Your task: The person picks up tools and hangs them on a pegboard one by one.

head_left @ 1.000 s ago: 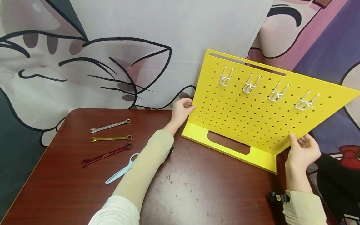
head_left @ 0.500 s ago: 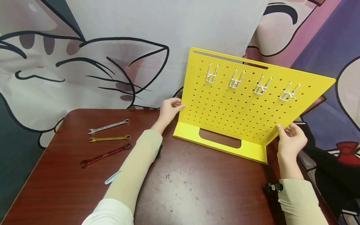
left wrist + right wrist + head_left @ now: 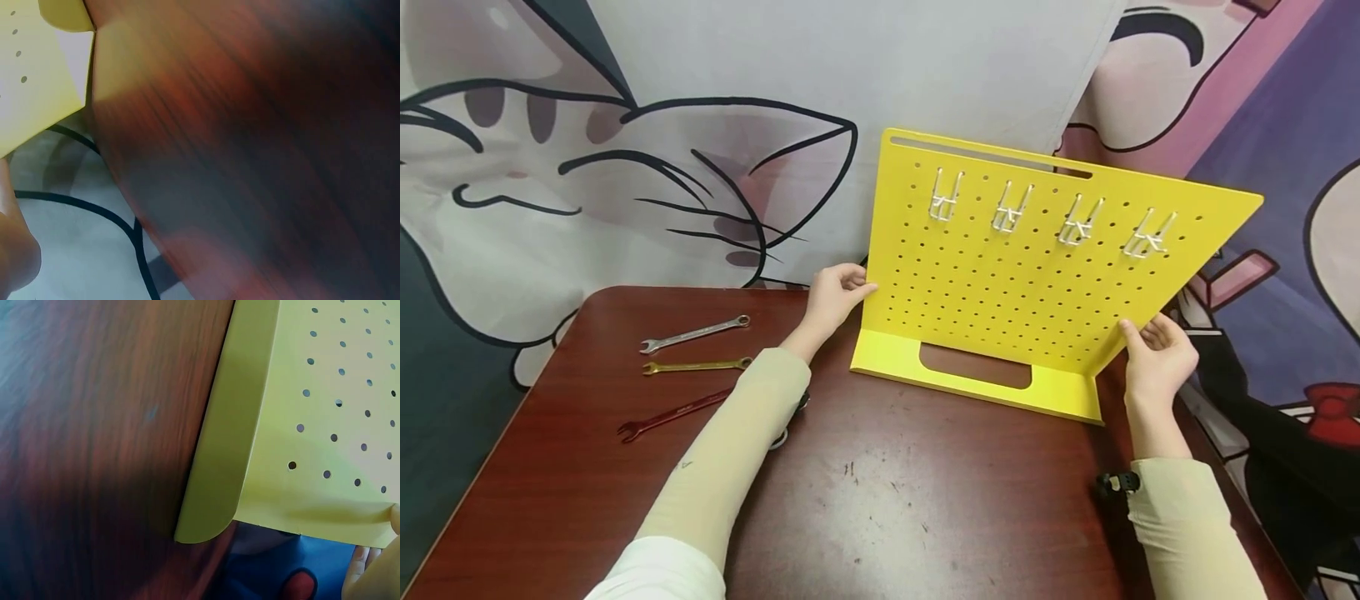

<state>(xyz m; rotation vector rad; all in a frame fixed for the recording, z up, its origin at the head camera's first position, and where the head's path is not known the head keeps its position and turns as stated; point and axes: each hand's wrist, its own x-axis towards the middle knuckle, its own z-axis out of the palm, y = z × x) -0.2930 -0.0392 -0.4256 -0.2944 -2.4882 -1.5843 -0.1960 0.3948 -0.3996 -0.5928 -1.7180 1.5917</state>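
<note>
A yellow pegboard (image 3: 985, 275) with several white wire hooks (image 3: 1007, 208) near its top stands on its base at the back right of the table. The left hand (image 3: 835, 296) pinches its left edge, thumb on the front face. On the right edge, low down, the right hand (image 3: 1159, 358) grips it, thumb in front and fingers behind. The right wrist view shows the board (image 3: 325, 412) with the right hand (image 3: 375, 569) at its edge; in the left wrist view only part of the left hand (image 3: 19, 256) shows beside the board (image 3: 44, 81).
On the table's left lie a silver wrench (image 3: 695, 335), a yellow wrench (image 3: 696, 367) and a red wrench (image 3: 673, 414), partly behind the left sleeve. A scissor handle ring (image 3: 779, 439) peeks out beside that sleeve. Printed cloth (image 3: 737, 50) hangs behind the table.
Both hands have moved left with the pegboard, which now stands further left and is turned slightly. The left forearm covers most of the scissors and one end of the red wrench.
</note>
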